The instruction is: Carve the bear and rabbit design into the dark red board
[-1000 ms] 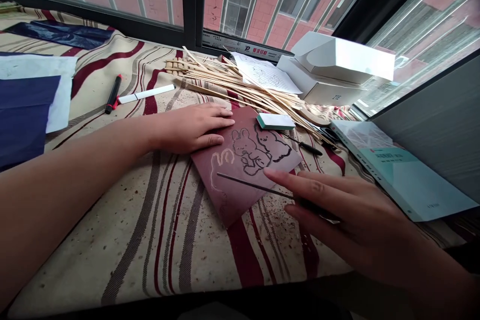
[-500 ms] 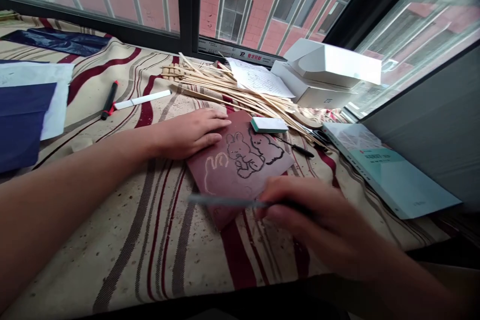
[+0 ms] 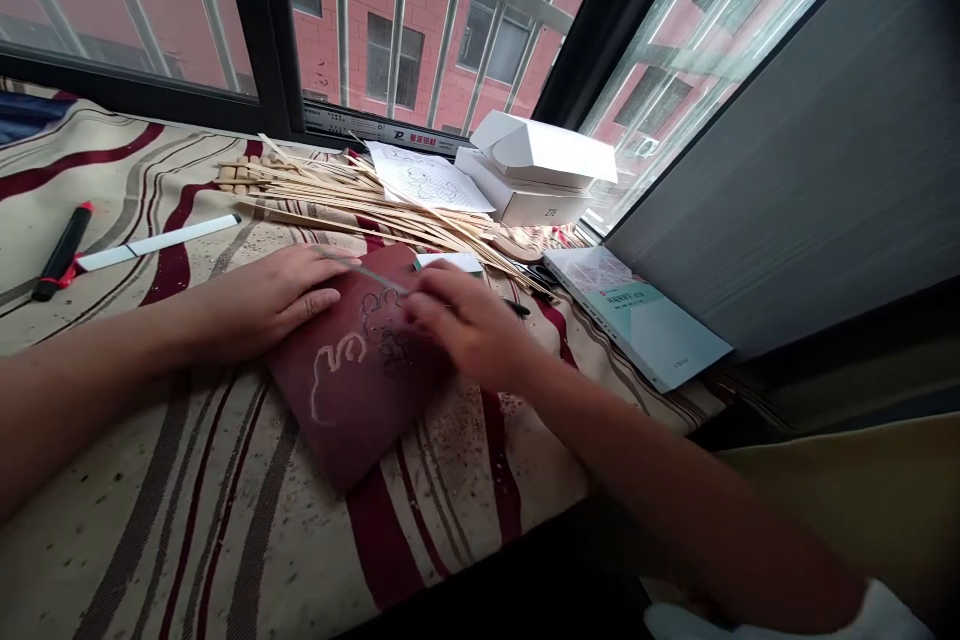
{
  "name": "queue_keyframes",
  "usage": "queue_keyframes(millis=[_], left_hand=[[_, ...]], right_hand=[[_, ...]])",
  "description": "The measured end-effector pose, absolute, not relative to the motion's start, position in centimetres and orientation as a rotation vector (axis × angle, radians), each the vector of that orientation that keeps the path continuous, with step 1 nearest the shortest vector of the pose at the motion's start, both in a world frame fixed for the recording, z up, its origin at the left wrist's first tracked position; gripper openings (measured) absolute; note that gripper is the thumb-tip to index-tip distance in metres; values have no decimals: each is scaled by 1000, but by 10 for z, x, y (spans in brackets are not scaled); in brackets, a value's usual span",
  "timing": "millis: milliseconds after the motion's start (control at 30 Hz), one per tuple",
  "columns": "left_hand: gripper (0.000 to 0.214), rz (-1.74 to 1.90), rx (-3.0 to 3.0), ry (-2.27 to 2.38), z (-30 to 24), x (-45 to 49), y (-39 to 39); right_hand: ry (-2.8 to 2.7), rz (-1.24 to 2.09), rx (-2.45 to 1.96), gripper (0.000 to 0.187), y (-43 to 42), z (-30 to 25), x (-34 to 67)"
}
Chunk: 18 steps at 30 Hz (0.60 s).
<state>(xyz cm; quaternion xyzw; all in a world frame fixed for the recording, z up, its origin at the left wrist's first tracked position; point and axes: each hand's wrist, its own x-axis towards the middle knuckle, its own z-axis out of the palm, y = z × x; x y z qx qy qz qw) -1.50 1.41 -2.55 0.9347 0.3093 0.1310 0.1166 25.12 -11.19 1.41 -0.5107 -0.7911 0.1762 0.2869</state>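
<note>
A dark red carving slab (image 3: 352,390) lies on the striped cloth (image 3: 187,480), with a pale rabbit outline cut at its left and darker rabbit figures partly hidden under my right hand. My left hand (image 3: 274,295) lies flat on the slab's upper left edge, fingers stretched out. My right hand (image 3: 469,325) is closed on a thin dark tool (image 3: 360,270), whose shaft slants up to the left above the slab.
A bundle of bamboo sticks (image 3: 352,200), a drawing sheet (image 3: 424,180) and a white box (image 3: 536,170) lie near the window. A teal book (image 3: 645,315) sits right. A white block (image 3: 450,262) sits behind my right hand. A white pen (image 3: 157,242) and a black marker (image 3: 60,250) lie left.
My right hand picked the thin tool off the slab and carried it up over the rabbit figures. The view swung right; my left hand stayed on the slab.
</note>
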Motion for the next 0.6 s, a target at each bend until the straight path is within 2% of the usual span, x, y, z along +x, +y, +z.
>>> queue_keyframes(millis=[167, 333, 467, 600], left_hand=[[89, 375, 2830, 856, -31, -17, 17], [91, 385, 2815, 857, -39, -20, 25], [82, 411, 2817, 814, -41, -19, 23], [70, 242, 2873, 871, -21, -20, 19]], right_hand=[[-2077, 245, -1594, 17, -102, -1, 331], [-2187, 205, -1642, 21, -108, -6, 364], [-2242, 188, -1691, 14, -110, -4, 379], [-2258, 163, -1733, 21, -104, -6, 387]])
